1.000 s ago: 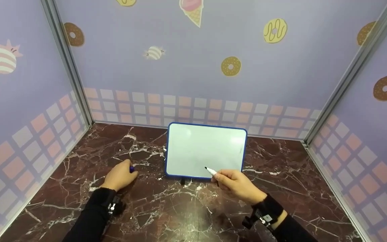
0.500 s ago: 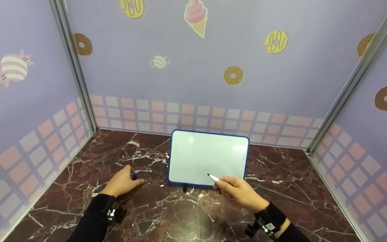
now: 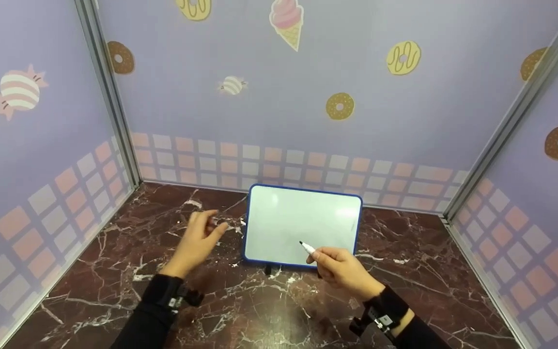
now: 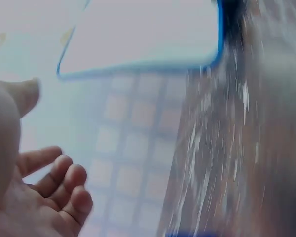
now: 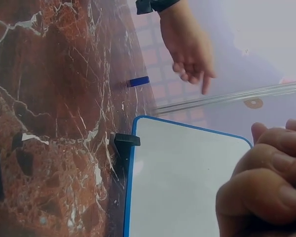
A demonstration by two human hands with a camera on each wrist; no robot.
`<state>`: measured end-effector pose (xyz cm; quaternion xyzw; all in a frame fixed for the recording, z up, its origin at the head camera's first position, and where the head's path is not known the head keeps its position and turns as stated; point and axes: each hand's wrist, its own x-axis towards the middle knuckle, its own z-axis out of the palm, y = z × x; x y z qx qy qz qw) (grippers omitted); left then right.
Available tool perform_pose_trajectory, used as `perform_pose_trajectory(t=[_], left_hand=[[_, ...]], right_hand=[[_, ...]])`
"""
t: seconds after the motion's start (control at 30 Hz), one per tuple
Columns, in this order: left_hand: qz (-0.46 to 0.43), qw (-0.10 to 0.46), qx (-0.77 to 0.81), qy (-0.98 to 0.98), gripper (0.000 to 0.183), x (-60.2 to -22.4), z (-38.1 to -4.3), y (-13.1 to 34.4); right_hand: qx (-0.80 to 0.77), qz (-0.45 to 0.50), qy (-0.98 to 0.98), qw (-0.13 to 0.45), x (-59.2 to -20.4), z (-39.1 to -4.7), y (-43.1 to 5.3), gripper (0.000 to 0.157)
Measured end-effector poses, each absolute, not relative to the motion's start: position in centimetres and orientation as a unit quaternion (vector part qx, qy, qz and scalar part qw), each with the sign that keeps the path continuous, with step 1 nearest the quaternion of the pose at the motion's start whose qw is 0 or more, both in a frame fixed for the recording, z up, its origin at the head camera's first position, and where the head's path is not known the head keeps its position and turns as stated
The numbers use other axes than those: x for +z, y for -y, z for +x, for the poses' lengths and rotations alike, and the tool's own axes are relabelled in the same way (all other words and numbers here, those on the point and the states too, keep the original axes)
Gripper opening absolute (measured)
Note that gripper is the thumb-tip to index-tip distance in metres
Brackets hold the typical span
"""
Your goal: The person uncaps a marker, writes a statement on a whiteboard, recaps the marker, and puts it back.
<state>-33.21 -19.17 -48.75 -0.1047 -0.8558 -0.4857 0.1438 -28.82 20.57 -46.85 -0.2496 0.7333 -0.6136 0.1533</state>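
Note:
A whiteboard (image 3: pixel 303 225) with a blue frame stands leaning back on small black feet (image 5: pixel 126 140). In front of its lower right part, my right hand (image 3: pixel 339 269) pinches a white marker (image 3: pixel 308 248), its black tip bare and pointing at the board. My left hand (image 3: pixel 195 240) is raised over the table left of the board, thumb and fingers apart and holding nothing. Below that hand, a small blue block-like object (image 5: pixel 138 81) lies on the table in the right wrist view; the hand hides it in the head view.
The dark red marbled table (image 3: pixel 240 310) is bounded by purple panels (image 3: pixel 279 111) at the back and on both sides. Grey metal posts (image 3: pixel 497 131) stand at the corners. A faint dark mark shows near the board's right edge.
My left hand has let go of the blue object and risen forward and to the right, its fingers spreading. The right hand with the marker stays almost in place.

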Motion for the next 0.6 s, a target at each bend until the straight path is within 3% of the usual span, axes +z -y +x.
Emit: perform_pose_trajectory(t=[0.13, 0.5, 0.6], left_hand=[[-0.135, 0.138, -0.552, 0.811, 0.058, -49.9, -33.9, 16.2], [-0.097, 0.035, -0.643, 0.759, 0.071, -53.6, -35.5, 12.3], [-0.098, 0.028, -0.665, 0.74, 0.064, -54.2, -35.7, 11.7]], right_hand=[[-0.609, -0.248, -0.739, 0.147, -46.7, -29.0, -20.4, 0.035], [-0.61, -0.244, -0.742, 0.137, -46.8, -29.6, -20.2, 0.037], [-0.614, -0.241, -0.738, 0.141, -46.8, -29.6, -20.1, 0.036]])
